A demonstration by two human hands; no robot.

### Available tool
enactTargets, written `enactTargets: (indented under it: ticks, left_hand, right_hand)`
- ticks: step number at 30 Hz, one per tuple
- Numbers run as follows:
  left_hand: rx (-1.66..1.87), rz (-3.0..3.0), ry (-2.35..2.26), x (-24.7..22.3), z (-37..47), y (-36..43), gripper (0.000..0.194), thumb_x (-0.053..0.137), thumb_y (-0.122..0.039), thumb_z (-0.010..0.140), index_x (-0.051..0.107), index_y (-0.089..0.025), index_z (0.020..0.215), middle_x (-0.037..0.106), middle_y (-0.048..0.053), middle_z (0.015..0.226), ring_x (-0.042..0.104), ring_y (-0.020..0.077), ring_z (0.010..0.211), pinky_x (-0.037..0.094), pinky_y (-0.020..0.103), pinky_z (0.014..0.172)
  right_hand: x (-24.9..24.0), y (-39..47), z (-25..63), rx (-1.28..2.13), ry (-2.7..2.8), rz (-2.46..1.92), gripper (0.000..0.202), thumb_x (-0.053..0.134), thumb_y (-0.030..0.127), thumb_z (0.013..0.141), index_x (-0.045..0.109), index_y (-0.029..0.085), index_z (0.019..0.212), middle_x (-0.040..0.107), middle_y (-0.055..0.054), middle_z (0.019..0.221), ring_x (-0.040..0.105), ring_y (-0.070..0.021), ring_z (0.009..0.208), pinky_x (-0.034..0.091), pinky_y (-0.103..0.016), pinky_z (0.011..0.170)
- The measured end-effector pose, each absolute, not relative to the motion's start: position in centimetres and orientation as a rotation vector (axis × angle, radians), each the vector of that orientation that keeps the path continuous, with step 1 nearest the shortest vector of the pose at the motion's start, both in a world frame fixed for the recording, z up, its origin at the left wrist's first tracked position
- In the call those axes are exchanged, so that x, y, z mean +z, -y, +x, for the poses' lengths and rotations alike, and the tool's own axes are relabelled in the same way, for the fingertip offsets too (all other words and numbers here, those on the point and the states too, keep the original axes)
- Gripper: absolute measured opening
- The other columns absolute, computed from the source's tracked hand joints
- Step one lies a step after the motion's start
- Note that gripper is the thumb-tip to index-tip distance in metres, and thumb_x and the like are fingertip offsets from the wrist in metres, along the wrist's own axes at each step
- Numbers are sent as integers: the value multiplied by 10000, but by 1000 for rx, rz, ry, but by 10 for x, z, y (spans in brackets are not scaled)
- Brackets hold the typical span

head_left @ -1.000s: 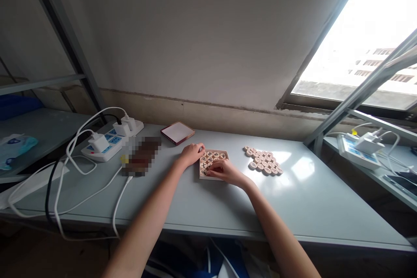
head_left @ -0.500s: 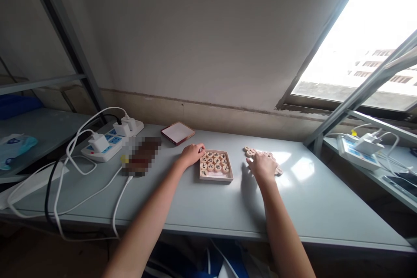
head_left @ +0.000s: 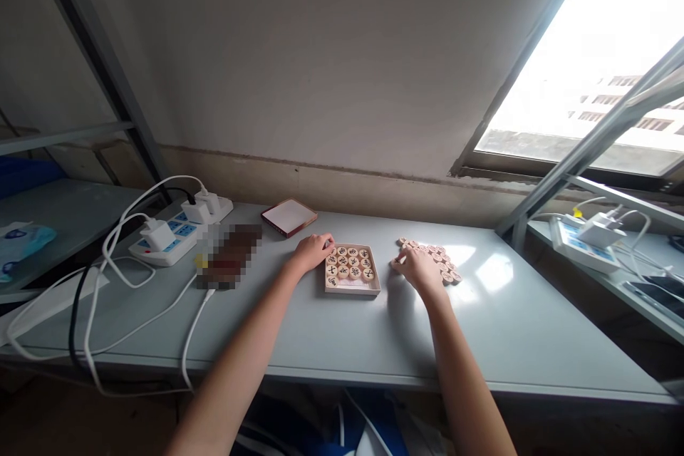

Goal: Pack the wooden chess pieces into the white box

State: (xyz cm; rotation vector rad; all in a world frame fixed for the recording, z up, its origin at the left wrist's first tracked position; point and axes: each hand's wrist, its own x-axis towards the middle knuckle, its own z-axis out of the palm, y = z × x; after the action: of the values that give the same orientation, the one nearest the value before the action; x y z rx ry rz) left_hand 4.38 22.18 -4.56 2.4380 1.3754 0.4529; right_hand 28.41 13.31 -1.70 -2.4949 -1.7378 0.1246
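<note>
A shallow open box (head_left: 353, 291) of round wooden xiangqi pieces (head_left: 354, 272) sits on the desk, with rows of pieces inside and a bare strip along its near side. At its far left corner, my left hand (head_left: 313, 252) has its fingers curled on the rim. My right hand (head_left: 421, 268) is to the right of the box, thumb and fingers pinched on one xiangqi piece (head_left: 395, 266) at the desk surface. Behind and beside that hand lies a cluster of loose pieces (head_left: 439, 254), partly covered by it.
A box lid (head_left: 289, 216) lies upside down at the back. To the left are a power strip (head_left: 182, 234) with white chargers, loose cables, and a blurred-out object (head_left: 231, 256). A metal frame post (head_left: 534, 203) rises on the right.
My right hand has moved slightly left from over the cluster and now pinches a piece, uncovering more of the cluster. The left hand stays at the box corner.
</note>
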Motion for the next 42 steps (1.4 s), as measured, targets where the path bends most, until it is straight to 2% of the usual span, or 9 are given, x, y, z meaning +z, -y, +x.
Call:
enactTargets:
  ticks: [7,11,17,26,30,33,39,42]
  left_hand:
    - [454,2444,-1381,-47,45,-222,245,403,-347,861,588,-222,961,658,40,809,601,193,749,385,239,599]
    - [457,2445,-1376,-46,45,-222,230,407,-332,861,590,-223,949,663,34,813,604,191,751,391,237,602]
    - [447,2444,-1384,-46,45,-222,238,411,-338,860,591,-224,966,664,37,802,607,196,750,408,247,629]
    - [470,2458,-1385,-49,44,-223,234,404,-341,862,588,-228,950,656,37,787,605,203,740,403,253,614]
    - [466,2465,-1387,-49,44,-223,244,396,-343,864,589,-223,954,651,39,777,603,202,737,400,251,610]
    - [453,2460,-1398,-48,44,-222,246,396,-341,862,589,-222,959,652,39,787,605,200,746,401,246,613]
    - [447,2454,-1393,-45,45,-220,246,400,-346,863,589,-223,963,657,44,819,607,203,772,413,251,643]
    - [442,2447,-1399,-44,45,-220,243,407,-345,863,589,-220,964,660,46,827,610,198,770,417,249,653]
  right_hand:
    - [-16,-134,272,212,1770,-2284,275,573,425,747,637,185,865,657,-52,757,582,-164,649,348,-243,532]
    - [-9,-130,266,254,1881,-1947,314,516,485,783,608,219,924,653,-23,805,565,-135,640,345,-231,535]
    - [-5,-122,240,619,2163,-1604,230,554,415,769,606,238,906,628,11,755,521,-104,605,348,-211,539]
    - [-1,-120,236,829,2205,-1499,210,560,366,763,614,214,897,593,0,749,490,-103,616,353,-209,543]
    - [-3,-121,240,763,2218,-1536,181,549,352,772,621,187,782,579,-4,699,459,-99,594,335,-210,534]
    - [-7,-122,239,710,2288,-1544,249,530,382,789,620,174,684,563,-1,636,428,-94,561,314,-214,523]
    - [-8,-120,232,709,2328,-1492,240,509,384,813,670,207,798,626,-8,723,470,-100,581,333,-213,536]
    - [-8,-120,232,725,2300,-1503,243,508,383,814,659,194,794,629,-11,722,478,-102,582,337,-213,531]
